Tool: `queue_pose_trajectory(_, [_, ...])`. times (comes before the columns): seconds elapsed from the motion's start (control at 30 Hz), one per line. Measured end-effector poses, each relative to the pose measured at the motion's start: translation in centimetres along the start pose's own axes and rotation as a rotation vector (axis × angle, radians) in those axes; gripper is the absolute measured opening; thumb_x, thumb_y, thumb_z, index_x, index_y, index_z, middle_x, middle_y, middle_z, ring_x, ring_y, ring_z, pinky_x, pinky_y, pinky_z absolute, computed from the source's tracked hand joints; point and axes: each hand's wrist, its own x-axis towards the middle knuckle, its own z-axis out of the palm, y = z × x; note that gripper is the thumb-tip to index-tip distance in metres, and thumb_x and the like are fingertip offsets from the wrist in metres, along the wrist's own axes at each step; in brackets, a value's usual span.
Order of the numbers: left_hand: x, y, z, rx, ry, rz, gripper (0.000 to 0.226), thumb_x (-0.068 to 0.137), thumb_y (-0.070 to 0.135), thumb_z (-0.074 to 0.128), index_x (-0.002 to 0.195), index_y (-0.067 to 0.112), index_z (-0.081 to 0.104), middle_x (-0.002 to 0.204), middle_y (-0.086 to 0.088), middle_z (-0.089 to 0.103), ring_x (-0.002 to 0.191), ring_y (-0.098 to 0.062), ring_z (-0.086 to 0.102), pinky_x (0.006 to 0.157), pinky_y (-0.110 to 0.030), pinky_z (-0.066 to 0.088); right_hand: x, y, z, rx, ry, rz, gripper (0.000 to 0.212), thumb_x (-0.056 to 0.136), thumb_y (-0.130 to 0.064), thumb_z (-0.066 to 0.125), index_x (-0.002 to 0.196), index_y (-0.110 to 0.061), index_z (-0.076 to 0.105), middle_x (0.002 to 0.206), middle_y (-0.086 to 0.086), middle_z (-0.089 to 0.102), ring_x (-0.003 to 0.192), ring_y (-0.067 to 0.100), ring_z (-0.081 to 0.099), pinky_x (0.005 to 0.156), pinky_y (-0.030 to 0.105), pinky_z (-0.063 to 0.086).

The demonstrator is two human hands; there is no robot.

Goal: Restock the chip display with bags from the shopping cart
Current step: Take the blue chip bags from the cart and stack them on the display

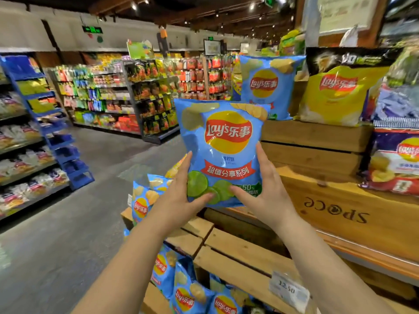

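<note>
1. The blue lime chip bag [223, 152] sits at the centre of the frame, held upright in the air in front of the wooden crate display [317, 137], not yet resting on any crate.
2. The left hand [181, 193] grips its lower left edge, thumb across the front and fingers curled behind; the right hand [264, 193] grips the lower right edge the same way.
3. Likely trouble: both grips are low, so the puffed top could flop forward or the slick film slip when one hand lets go. Squeezing harder risks crushing the chips.
4. Set down carelessly, it could topple off the crate edge or knock over the standing blue bag [268, 87] at upper right, next to the yellow bag [337, 94].
5. The bag's long axis runs vertically, leaning slightly left at the top; its printed face points toward the camera, logo upright.
</note>
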Motion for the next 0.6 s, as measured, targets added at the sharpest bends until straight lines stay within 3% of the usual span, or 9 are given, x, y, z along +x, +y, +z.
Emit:
queue_pose_trajectory(0.17, [6.4,-1.9,-0.2,-0.018,-0.029,0.042,0.094,0.077,0.049,0.072,0.122,0.081,-0.003,0.15,0.016,0.036,0.131,-0.008,0.045,0.108,-0.042,0.041,4.7,1.6,0.9,-0.107,0.03,0.052,0.097,0.081,-0.034,0.073,0.127,-0.063,-0.007,0.144,-0.006,0.029,0.125,0.001,0.033,0.096,0.025,0.041])
queue_pose_trajectory(0.37, [14.2,-4.1,0.7,-0.089,-0.108,0.099,0.092,0.067,0.06,0.07,0.121,0.081,-0.001,0.149,0.017,0.038,0.128,-0.006,0.049,0.106,-0.041,0.044,9.2,4.2,1.8,-0.196,0.138,0.069,0.089,0.082,-0.034,0.073,0.126,-0.062,0.001,0.144,-0.005,0.031,0.115,-0.006,0.025,0.095,0.023,0.033])
queue_pose_trajectory(0.5, [18.8,-5.5,1.3,-0.173,-0.187,0.152,0.093,0.082,0.027,0.076,0.126,0.069,0.005,0.145,0.017,0.04,0.124,-0.005,0.05,0.104,-0.03,0.044,11.1,6.0,2.5,-0.256,0.212,0.109,0.091,0.081,-0.033,0.074,0.13,-0.059,0.002,0.144,-0.007,0.03,0.117,-0.005,0.026,0.096,0.026,0.035])
queue_pose_trajectory(0.6, [22.5,-6.2,2.0,-0.228,-0.247,0.204,0.092,0.081,0.022,0.077,0.12,0.071,0.01,0.141,0.02,0.04,0.122,-0.005,0.051,0.093,-0.018,0.048,12.4,7.4,2.7,-0.281,0.255,0.122,0.096,0.081,-0.028,0.074,0.133,-0.058,-0.001,0.133,-0.014,0.028,0.12,-0.001,0.029,0.097,0.027,0.036])
